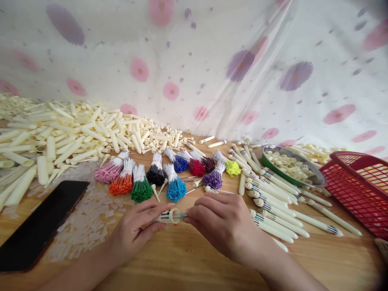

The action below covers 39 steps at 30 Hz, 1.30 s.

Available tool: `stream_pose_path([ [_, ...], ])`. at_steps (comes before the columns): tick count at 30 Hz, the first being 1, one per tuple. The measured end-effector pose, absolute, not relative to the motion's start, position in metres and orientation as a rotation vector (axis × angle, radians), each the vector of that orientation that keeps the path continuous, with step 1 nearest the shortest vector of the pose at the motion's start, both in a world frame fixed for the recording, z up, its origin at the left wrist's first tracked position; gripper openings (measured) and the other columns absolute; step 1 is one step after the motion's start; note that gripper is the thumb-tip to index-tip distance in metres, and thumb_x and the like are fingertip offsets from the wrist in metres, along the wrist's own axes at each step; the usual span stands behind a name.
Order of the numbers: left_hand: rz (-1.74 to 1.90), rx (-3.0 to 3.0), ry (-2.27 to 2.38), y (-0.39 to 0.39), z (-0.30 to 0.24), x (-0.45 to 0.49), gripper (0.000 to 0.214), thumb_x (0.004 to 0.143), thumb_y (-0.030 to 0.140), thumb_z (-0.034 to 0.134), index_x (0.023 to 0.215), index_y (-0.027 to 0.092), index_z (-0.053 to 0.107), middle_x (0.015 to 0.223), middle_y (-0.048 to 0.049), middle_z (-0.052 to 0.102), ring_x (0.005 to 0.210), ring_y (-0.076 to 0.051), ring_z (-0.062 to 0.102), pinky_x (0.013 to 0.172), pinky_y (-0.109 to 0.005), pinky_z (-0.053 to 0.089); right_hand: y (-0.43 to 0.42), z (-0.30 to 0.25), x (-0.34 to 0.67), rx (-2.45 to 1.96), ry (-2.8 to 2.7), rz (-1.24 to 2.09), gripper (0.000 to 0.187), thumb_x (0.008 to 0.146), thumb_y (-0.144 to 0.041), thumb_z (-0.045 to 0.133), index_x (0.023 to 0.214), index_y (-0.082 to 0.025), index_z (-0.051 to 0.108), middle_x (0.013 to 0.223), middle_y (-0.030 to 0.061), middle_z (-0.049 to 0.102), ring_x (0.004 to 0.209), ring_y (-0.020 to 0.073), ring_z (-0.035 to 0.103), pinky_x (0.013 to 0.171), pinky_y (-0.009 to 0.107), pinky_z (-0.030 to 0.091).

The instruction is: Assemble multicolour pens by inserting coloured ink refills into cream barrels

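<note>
My left hand (pixel 136 228) is closed round a short cream pen barrel (pixel 168 216) with coloured marks, its open end facing right. My right hand (pixel 220 220) pinches thin coloured refills (pixel 182 216) whose ends sit in the barrel's mouth. Both hands rest low over the wooden table (pixel 182 258). Just beyond them lie bundles of refills with coloured tips: pink (pixel 107 173), orange (pixel 121 186), green (pixel 141 192), black (pixel 155 176), blue (pixel 176 189), red (pixel 197 167), purple (pixel 213 180) and yellow (pixel 233 167).
A heap of cream pen barrels (pixel 60 135) fills the left. Several assembled pens (pixel 273 198) lie at the right, beside a green bowl of small parts (pixel 291 165) and a red basket (pixel 360 188). A black phone (pixel 39 224) lies at the left. Flowered cloth (pixel 194 60) hangs behind.
</note>
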<state>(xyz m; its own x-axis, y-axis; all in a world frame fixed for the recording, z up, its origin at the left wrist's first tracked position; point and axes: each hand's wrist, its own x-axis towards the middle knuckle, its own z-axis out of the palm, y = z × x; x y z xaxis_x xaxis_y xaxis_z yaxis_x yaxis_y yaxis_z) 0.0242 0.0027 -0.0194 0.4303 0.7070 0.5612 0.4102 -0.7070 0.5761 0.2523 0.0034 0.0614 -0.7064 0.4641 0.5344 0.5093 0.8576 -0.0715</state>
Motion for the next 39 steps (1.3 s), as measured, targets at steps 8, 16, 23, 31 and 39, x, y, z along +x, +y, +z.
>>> stream_pose_path([
  [8,1.228,2.077,0.981,0.003,-0.019,0.027,0.032,0.079,0.013,0.065,0.105,0.031,0.066,0.095,0.0001,0.068,0.088,-0.014,0.064,0.080,-0.019,0.050,0.004,0.062,0.255,-0.787,-2.432,0.043,0.015,0.090,-0.019,0.053,0.078,-0.013,0.061,0.066,0.0009,0.060,0.057,0.0109,0.050,0.053,0.023,0.032],
  [16,1.256,1.788,0.817,0.004,-0.030,0.027,0.026,0.079,0.009,0.062,0.096,0.028,0.064,0.091,-0.0014,0.062,0.087,-0.016,0.060,0.078,-0.024,0.047,-0.002,0.065,0.252,-0.742,-2.515,-0.053,0.019,0.089,-0.010,0.048,0.075,-0.013,0.060,0.062,0.0003,0.057,0.055,0.0111,0.044,0.053,0.023,0.029],
  [23,1.275,1.764,0.762,0.005,-0.033,0.028,0.028,0.080,0.006,0.060,0.098,0.027,0.064,0.091,-0.0032,0.059,0.088,-0.017,0.060,0.077,-0.026,0.046,-0.002,0.065,0.250,-0.723,-2.572,-0.088,0.024,0.090,-0.011,0.047,0.068,-0.014,0.055,0.062,-0.0002,0.051,0.054,0.0110,0.038,0.052,0.025,0.027],
  [31,1.266,1.787,0.721,0.006,-0.033,0.028,0.027,0.081,0.005,0.058,0.096,0.026,0.063,0.091,-0.0034,0.060,0.086,-0.017,0.060,0.074,-0.026,0.047,-0.004,0.072,0.249,-0.658,-2.620,-0.141,0.033,0.093,-0.010,0.039,0.063,-0.015,0.051,0.058,-0.0012,0.046,0.052,0.0110,0.035,0.050,0.026,0.024],
  [39,1.316,1.789,0.756,0.006,-0.034,0.028,0.020,0.080,0.009,0.061,0.093,0.024,0.065,0.089,-0.0043,0.060,0.085,-0.018,0.060,0.073,-0.027,0.048,-0.007,0.072,0.249,-0.718,-2.588,-0.176,0.034,0.093,-0.009,0.036,0.064,-0.014,0.052,0.061,-0.0002,0.048,0.054,0.0117,0.034,0.050,0.027,0.026],
])
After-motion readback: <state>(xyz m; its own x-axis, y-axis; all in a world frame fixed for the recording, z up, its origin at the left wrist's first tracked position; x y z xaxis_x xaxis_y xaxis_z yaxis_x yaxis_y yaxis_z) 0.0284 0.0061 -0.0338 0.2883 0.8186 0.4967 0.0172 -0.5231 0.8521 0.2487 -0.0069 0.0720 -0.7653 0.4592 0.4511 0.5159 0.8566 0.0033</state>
